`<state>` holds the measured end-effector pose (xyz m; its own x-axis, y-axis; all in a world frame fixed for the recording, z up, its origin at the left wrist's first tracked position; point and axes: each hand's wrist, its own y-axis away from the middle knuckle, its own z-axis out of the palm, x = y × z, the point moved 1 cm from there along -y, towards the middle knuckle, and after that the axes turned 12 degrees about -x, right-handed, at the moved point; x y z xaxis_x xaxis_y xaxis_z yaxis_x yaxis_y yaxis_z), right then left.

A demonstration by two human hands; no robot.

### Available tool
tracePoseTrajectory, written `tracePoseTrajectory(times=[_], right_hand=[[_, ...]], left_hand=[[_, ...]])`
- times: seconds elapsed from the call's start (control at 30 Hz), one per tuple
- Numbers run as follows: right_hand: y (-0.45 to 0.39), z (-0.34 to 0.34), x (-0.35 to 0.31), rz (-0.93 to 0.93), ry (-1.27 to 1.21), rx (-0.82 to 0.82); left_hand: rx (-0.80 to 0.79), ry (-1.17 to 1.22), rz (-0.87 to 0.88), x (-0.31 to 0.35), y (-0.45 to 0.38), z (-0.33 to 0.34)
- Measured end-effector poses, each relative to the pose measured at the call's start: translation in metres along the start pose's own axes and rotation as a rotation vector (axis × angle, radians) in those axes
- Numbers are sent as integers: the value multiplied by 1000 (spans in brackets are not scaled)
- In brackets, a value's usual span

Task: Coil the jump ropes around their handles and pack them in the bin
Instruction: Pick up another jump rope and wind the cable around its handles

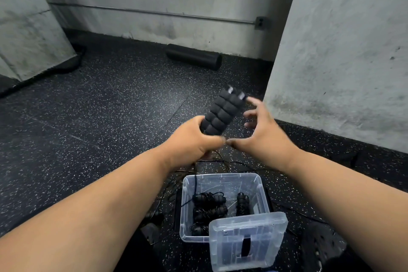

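Head view: your left hand [194, 139] gripped two ridged black foam handles [223, 112] side by side; your right hand [260, 132] hovered beside them, fingers loosely spread, above the clear plastic bin [187, 210].

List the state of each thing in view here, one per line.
Handles: two held side by side, no rope wound on them.
Left hand: grips the handles' lower end.
Right hand: fingers spread, holding nothing.
Bin: open, coiled ropes inside.
Lid: off, leaning over the bin's near corner.
Loose rope: trailing on the floor.
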<state>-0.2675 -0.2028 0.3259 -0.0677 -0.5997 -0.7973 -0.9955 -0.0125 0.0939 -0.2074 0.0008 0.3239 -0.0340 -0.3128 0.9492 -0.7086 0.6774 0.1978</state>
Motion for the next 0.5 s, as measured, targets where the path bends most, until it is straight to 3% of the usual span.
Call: tracePoseTrajectory(times=[0.1,0.17,0.3,0.4,0.5], right_hand=[[10,37,-3,40,-524,-494],[15,63,-7,-28,-610,-638],[8,65,-7,-42,-663,-618],[-2,37,2,-9,-302,-576],[-9,8,10,15,39,-476]], left_hand=[[-36,404,102,12,-1,15],[-66,566,89,20,0,21],[-188,673,64,30,8,2],[-220,573,41,32,15,-20],[-118,183,-8,23,19,-36]])
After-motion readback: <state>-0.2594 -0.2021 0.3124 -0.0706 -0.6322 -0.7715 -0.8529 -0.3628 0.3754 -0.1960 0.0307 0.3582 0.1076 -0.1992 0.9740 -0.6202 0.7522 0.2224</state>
